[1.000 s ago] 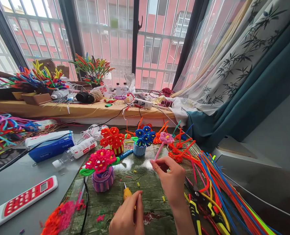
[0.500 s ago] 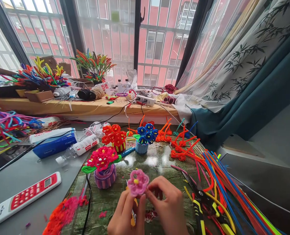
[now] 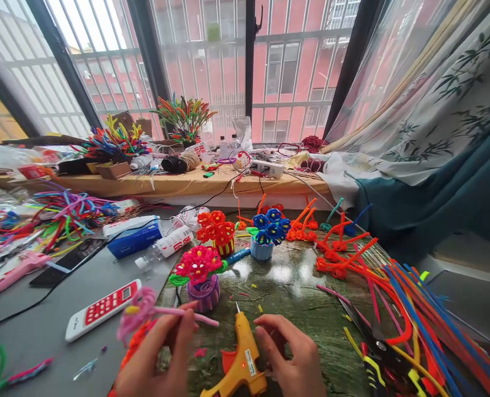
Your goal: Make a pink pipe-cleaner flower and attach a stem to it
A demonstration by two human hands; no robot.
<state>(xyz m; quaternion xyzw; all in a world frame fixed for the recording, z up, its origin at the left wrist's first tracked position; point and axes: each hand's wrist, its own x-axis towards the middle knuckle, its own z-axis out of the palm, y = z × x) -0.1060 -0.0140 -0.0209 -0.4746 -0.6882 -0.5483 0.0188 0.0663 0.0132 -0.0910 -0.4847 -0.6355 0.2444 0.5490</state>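
My left hand [image 3: 162, 353] is closed on the stem of a pink pipe-cleaner flower [image 3: 139, 313]. The bloom with its yellow centre points left, slightly blurred, and the stem sticks out to the right past my fingertips. My right hand [image 3: 292, 353] is curved, thumb and forefinger a little apart, with nothing visible between them. Just left of it, a yellow hot glue gun [image 3: 245, 353] with an orange trigger lies on the dark green board, nozzle pointing away from me. Behind the hands stands a purple pot [image 3: 203, 295] of magenta pipe-cleaner flowers [image 3: 198, 263].
Orange flowers [image 3: 215, 226] and blue flowers [image 3: 272, 226] stand in small pots further back. Scissors [image 3: 379, 344] and a bundle of pipe cleaners [image 3: 430, 309] lie at right. Leftward are a white-and-red remote control [image 3: 104, 311], plastic bottle [image 3: 168, 245] and pink glue gun [image 3: 19, 270].
My left hand has carried the pink flower left, tilting it sideways. My right hand has come away from the flower. The view has turned left, and the yellow glue gun now shows fully.
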